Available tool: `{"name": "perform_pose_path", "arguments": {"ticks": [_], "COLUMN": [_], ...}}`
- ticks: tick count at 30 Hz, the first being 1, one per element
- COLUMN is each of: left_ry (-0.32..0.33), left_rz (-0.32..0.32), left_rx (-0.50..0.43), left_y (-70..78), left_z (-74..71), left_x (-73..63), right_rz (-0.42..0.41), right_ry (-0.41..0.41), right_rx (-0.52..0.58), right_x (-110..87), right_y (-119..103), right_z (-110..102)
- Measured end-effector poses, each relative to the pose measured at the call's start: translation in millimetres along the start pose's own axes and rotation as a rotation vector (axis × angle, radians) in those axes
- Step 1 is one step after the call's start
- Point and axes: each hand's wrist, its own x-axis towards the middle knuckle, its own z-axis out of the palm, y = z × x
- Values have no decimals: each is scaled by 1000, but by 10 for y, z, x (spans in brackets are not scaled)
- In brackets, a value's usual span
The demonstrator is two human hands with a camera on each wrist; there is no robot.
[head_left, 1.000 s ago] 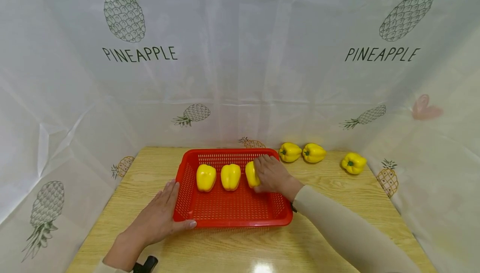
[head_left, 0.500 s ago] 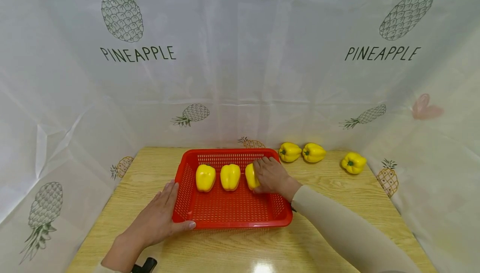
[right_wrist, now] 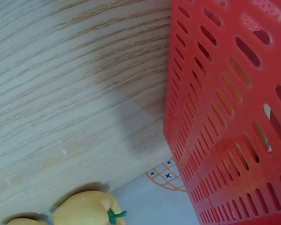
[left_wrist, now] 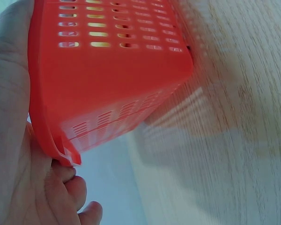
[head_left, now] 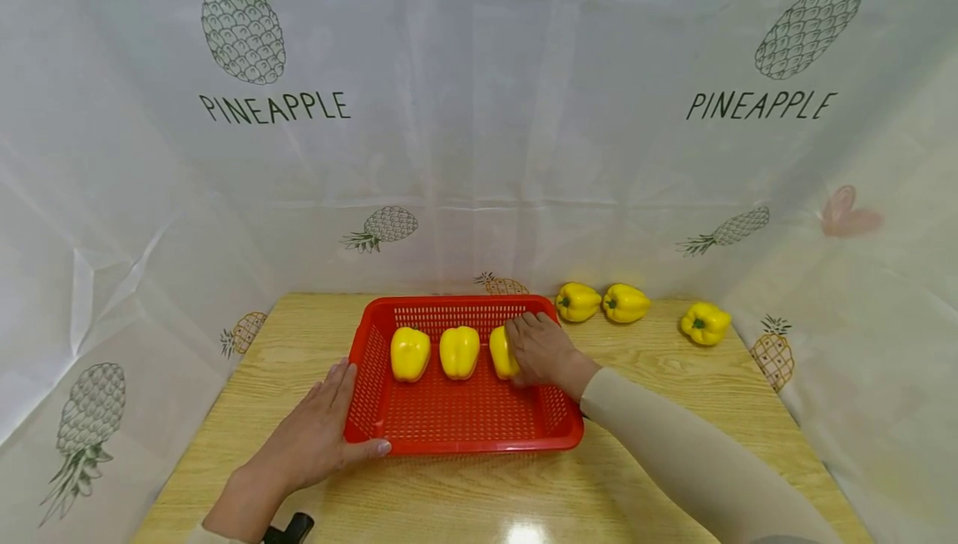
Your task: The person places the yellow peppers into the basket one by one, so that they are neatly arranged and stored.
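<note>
Three yellow bell peppers lie in a row in a red plastic basket [head_left: 464, 446]: a left one [head_left: 410, 354], a middle one [head_left: 460, 353] and a right one [head_left: 502, 353]. My right hand [head_left: 545, 351] reaches over the basket's right side and grips the right bell pepper, covering part of it. At the left front corner, my left hand [head_left: 314, 427] rests against the basket. Its fingers lie fairly straight along the left rim and its thumb [left_wrist: 9, 89] lies on the front rim. The right wrist view shows the basket's slotted outer wall [right_wrist: 225, 117], without the hand.
Outside the basket, two bell peppers [head_left: 578, 303] [head_left: 627, 304] lie side by side behind its right corner. Another bell pepper [head_left: 705, 323] is near the wooden table's [head_left: 674, 411] right edge. A white pineapple-print sheet [head_left: 479, 153] surrounds the table's back and sides.
</note>
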Motion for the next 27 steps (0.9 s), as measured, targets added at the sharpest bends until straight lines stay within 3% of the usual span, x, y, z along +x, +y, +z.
{"name": "perform_pose_path", "arguments": {"ticks": [20,27], "left_ry": [-3,-13], "left_rz": [0,-6], "left_rx": [1,-3], "left_y": [4,13], "left_z": [-6,-12], "left_x": [-2,-2], "right_rz": [1,-1], "right_ry": [12,28], "right_rx": [0,55], "right_x": [3,-12], "right_y": [5,10], "right_z": [17,4]}}
